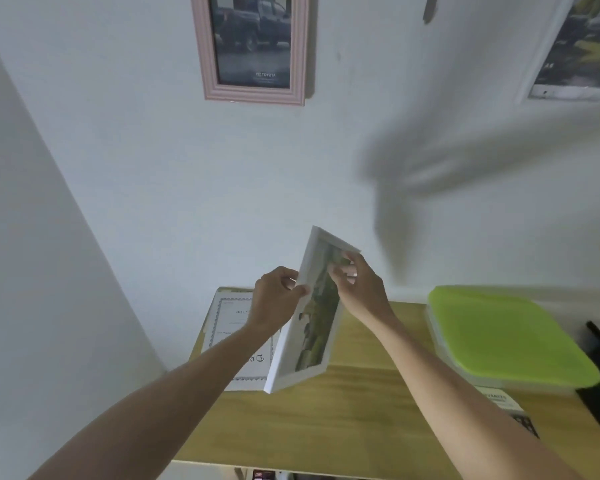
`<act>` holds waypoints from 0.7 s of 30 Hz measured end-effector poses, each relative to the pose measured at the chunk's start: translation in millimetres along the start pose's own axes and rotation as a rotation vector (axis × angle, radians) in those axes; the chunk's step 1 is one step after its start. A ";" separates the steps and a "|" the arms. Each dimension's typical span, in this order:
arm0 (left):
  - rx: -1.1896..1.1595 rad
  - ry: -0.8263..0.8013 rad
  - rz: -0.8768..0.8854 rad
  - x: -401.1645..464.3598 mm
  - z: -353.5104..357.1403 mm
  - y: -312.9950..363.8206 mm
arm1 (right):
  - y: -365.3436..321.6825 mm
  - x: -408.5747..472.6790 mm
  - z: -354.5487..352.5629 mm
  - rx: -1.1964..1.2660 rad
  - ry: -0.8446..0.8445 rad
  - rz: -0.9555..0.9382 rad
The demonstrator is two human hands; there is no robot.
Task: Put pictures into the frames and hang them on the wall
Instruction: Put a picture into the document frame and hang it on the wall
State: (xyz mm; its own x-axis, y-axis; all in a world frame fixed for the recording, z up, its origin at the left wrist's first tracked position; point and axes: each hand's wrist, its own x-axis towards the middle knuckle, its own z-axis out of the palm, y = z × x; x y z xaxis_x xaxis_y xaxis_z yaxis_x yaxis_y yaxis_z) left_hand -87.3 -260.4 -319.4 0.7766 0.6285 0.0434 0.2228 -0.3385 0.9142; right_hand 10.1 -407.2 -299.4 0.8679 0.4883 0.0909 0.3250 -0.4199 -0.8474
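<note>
Both hands grip a white frame point(305, 320) holding a green picture, tilted above the desk's point(343, 410) far edge: left hand point(278, 296) pinching its left side, right hand point(359, 285) curled over the top. A pink frame point(253, 50) hangs on the wall above.

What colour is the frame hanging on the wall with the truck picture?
Pink. The wall frame shows clearly at the top of the head view.
</note>
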 end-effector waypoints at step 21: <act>0.211 0.016 0.073 14.9 -1.7 -57.2 | -22.5 16.4 -32.0 0.269 0.063 0.130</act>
State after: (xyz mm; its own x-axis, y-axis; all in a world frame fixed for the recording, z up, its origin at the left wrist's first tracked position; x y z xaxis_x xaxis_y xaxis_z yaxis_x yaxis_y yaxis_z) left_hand -89.5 -230.5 -370.3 0.7859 0.6078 0.1143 0.2865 -0.5216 0.8036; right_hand 29.0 -414.2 -262.2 0.9201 0.3916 -0.0019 0.1059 -0.2536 -0.9615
